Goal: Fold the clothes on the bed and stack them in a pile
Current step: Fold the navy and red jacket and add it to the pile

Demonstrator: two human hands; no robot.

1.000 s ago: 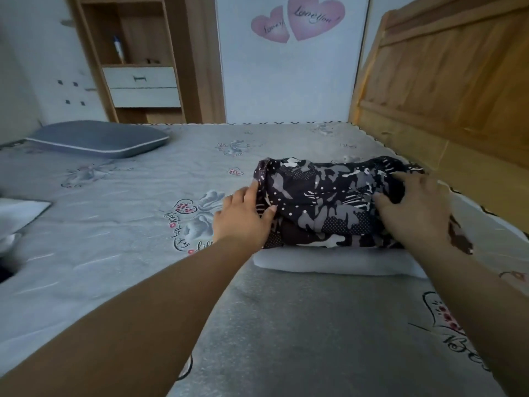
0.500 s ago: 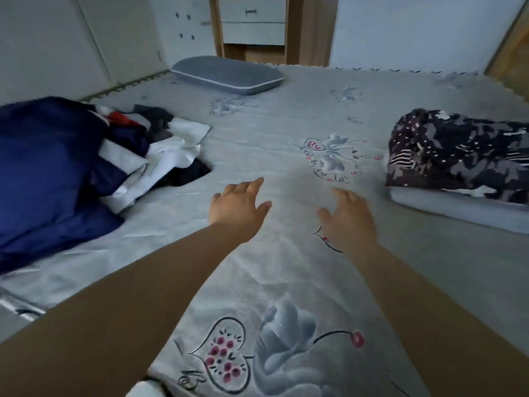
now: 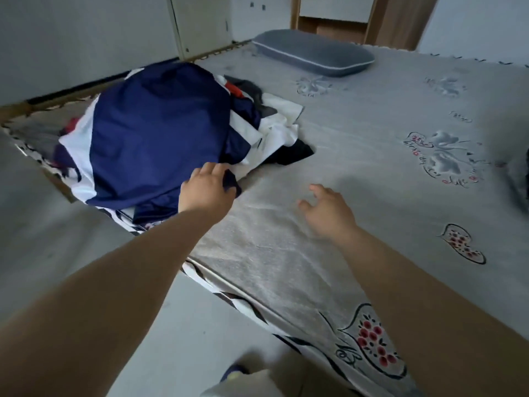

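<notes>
A heap of unfolded clothes lies at the bed's left corner, topped by a large navy and white garment (image 3: pixel 154 133), with white cloth (image 3: pixel 280 124) and a black piece (image 3: pixel 294 151) beside it. My left hand (image 3: pixel 207 190) rests on the near edge of the navy garment, its fingers over a dark fold; whether it grips the cloth is hidden. My right hand (image 3: pixel 326 210) hovers over the bare sheet with fingers loosely spread and nothing in it. A dark sliver of the folded pile (image 3: pixel 519 179) shows at the right edge.
The grey printed bed sheet (image 3: pixel 372 167) spreads across the middle and right. A grey pillow (image 3: pixel 312 53) lies at the far side. The bed's near edge (image 3: pixel 229 293) runs diagonally, with grey floor (image 3: pixel 71 239) left of it. A wooden cabinet stands behind.
Both hands left the folded camouflage garment on the pile. The view swung left, and my left hand reached the navy garment on the heap while my right hand trails over the sheet.
</notes>
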